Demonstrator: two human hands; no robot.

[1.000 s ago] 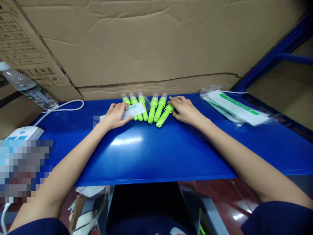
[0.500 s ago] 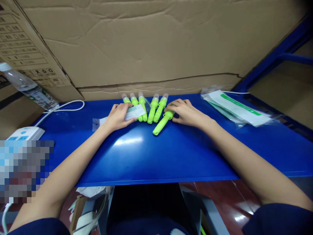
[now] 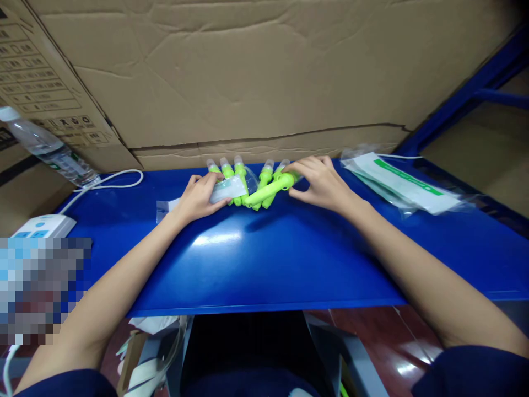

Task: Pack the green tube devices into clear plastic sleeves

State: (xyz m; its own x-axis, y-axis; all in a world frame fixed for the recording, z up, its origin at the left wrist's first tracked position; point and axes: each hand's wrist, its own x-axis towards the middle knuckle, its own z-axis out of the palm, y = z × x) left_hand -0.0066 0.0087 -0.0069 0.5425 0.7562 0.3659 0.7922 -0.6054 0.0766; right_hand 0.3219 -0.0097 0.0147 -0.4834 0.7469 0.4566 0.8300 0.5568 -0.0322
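Observation:
My left hand [image 3: 201,197] is closed on a clear plastic bag with a pale insert [image 3: 227,190], its far end sticking out past my wrist. Under and beside this bag lie several bright green sticks with clear caps [image 3: 239,171], side by side, partly hidden by the bag and my fingers. With its thumb and fingers, my right hand [image 3: 319,183] grips the capped end of another green stick [image 3: 268,191], which is raised off the table and slants across two of the lying sticks.
Flat plastic bags with white and green print [image 3: 407,182] lie at the right of the blue table [image 3: 264,264]. A water bottle [image 3: 49,146], a white cable and a power strip [image 3: 45,223] are at the left. Cardboard [image 3: 264,77] stands behind.
My right hand has lifted its green stick and swung the lower end left, over the lying sticks. Two of those have shifted slightly right at their caps. My left hand stays nearly still.

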